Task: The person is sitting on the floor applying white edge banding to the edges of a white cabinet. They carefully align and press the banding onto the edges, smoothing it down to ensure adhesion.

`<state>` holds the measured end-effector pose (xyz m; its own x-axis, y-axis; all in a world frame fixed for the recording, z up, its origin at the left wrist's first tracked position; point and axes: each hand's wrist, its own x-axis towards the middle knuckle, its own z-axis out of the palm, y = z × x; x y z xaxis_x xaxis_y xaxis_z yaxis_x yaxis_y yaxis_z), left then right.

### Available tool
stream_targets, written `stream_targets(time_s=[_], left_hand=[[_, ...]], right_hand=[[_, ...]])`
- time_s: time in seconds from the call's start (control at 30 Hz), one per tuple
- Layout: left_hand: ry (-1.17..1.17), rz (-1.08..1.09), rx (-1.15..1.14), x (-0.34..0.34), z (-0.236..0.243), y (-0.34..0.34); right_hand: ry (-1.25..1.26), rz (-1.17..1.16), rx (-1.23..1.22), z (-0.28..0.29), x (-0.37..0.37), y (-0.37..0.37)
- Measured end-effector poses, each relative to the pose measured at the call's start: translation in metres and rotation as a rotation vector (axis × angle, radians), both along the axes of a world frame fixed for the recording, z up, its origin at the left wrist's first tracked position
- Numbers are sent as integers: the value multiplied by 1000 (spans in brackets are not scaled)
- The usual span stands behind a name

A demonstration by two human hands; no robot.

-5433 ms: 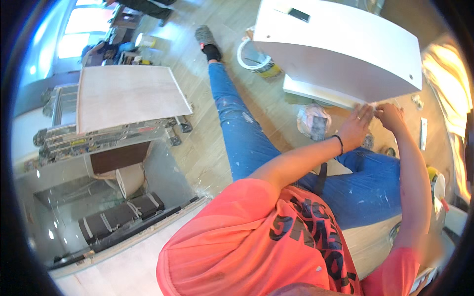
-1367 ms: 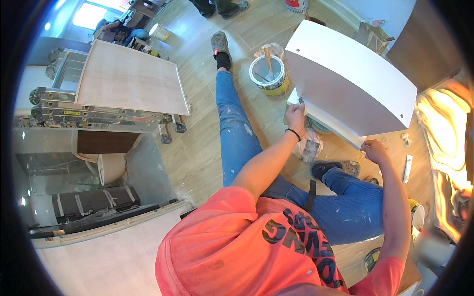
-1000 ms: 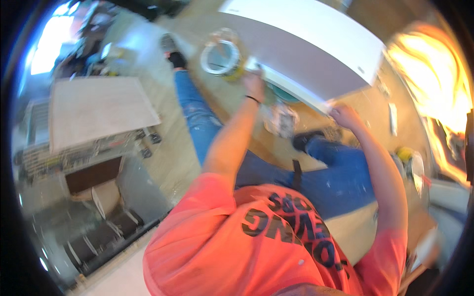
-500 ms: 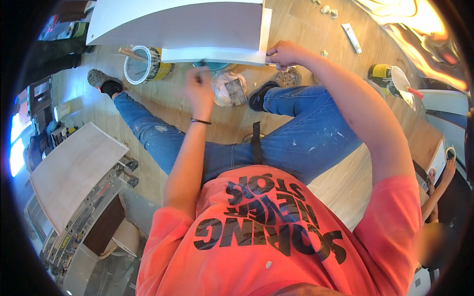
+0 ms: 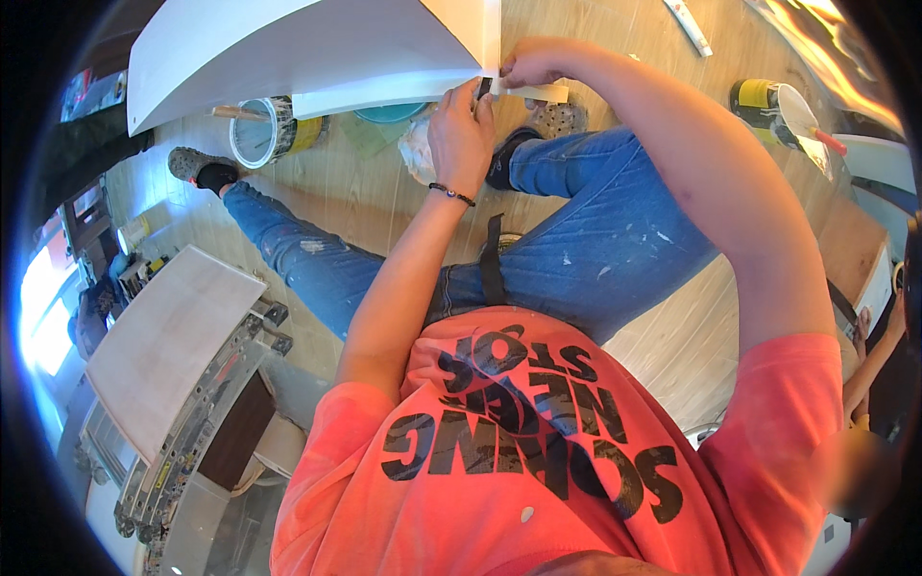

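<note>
White curved-front panel unit (image 5: 365, 48) stands ahead of the person, a narrow white ledge (image 5: 384, 94) along its lower edge. Left hand (image 5: 461, 134), at the unit's lower right corner, pinches a small dark flat piece (image 5: 484, 87). Right hand (image 5: 534, 63), just right of that corner, has curled fingers beside a thin pale-yellow strip (image 5: 540, 92); whether it grips the strip cannot be told. Below the unit: teal round container (image 5: 394, 112), crumpled pale plastic bag (image 5: 416, 156). Below its left part: yellow-banded bucket (image 5: 310, 132).
</note>
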<state>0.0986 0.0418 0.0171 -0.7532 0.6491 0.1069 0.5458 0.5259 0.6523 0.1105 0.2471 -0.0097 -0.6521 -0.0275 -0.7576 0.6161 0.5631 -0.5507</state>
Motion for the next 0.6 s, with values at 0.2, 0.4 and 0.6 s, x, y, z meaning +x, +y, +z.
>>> stream_targets(time_s=[0.2, 0.4, 0.6], left_hand=[[-33, 22, -53, -2, -9, 4], [131, 24, -79, -5, -7, 7], [-5, 36, -39, -1, -6, 14]], right_hand=[[66, 108, 52, -11, -5, 1], [71, 139, 75, -3, -11, 5], [167, 256, 179, -40, -17, 8]])
